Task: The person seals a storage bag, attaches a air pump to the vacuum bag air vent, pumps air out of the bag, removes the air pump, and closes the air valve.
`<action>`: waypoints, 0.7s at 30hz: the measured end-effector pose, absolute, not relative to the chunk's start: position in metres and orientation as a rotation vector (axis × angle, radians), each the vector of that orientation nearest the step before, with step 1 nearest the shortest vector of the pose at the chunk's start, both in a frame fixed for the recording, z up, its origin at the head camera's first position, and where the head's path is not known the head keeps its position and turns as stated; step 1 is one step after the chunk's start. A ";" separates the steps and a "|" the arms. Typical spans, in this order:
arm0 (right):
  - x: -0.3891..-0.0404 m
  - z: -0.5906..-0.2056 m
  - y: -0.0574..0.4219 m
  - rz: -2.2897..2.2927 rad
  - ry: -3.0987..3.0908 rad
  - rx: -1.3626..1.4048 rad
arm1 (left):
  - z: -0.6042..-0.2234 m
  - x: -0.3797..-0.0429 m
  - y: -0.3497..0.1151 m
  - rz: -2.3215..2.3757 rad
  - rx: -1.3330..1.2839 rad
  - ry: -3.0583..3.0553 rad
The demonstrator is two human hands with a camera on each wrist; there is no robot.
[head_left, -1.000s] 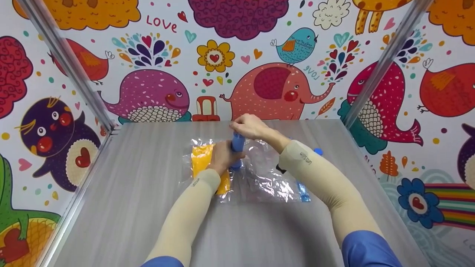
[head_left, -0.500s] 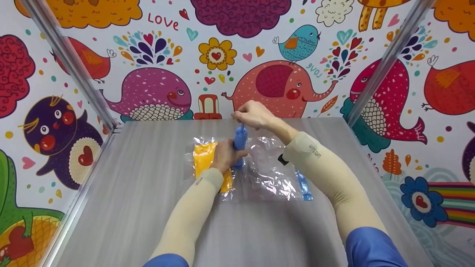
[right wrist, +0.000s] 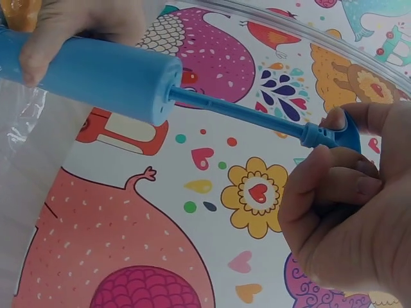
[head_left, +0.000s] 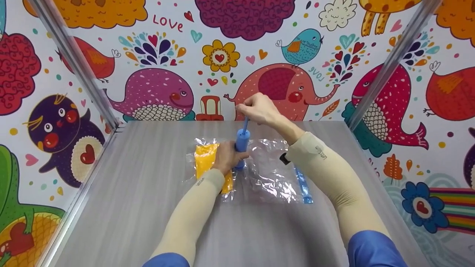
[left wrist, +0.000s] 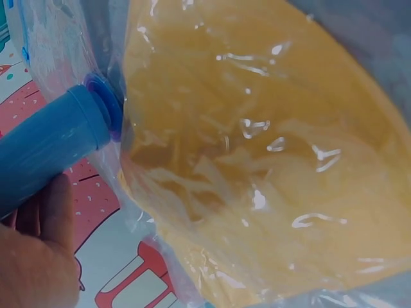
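Observation:
A blue hand pump (head_left: 242, 142) stands nearly upright on a clear plastic bag (head_left: 272, 174). My left hand (head_left: 227, 155) wraps its barrel (right wrist: 109, 74), the thumb across the front. Above it, my right hand (head_left: 258, 107) grips the pump's handle (right wrist: 347, 136), fingers curled round it. A long stretch of thin rod (right wrist: 237, 114) shows between the barrel top and the handle. Inside the bag's left part lies yellow-orange folded material (head_left: 205, 159). The left wrist view has the pump's flared base (left wrist: 106, 102) right at the bag, beside the yellow material (left wrist: 270, 154).
A blue strip (head_left: 305, 185) runs along the bag's right edge. By the right sleeve cuff is a small black piece (head_left: 285, 158). Everything rests on a grey table (head_left: 141, 167), with cartoon-printed walls (head_left: 219, 85) and metal corner posts (head_left: 79, 61) around it.
My right hand has risen from close above the barrel, drawing the handle up, so more of the rod shows. My left hand keeps its grip on the barrel.

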State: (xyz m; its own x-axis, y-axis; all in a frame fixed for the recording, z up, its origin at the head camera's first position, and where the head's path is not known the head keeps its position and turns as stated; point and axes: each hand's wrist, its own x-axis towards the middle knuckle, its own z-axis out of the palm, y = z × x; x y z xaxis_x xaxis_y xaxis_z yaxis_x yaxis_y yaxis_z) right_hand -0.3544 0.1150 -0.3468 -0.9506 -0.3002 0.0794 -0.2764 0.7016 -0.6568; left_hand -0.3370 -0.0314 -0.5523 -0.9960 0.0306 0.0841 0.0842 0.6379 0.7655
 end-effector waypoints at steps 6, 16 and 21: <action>-0.353 -0.341 0.113 -1.106 2.892 -0.482 | -0.555 -0.337 -0.032 -1.398 -0.028 -2.796; -0.354 -0.336 0.113 -1.119 2.910 -0.488 | -0.553 -0.337 -0.034 -1.475 -0.016 -2.798; -0.353 -0.338 0.114 -1.107 2.911 -0.483 | -0.553 -0.336 -0.034 -1.442 -0.022 -2.805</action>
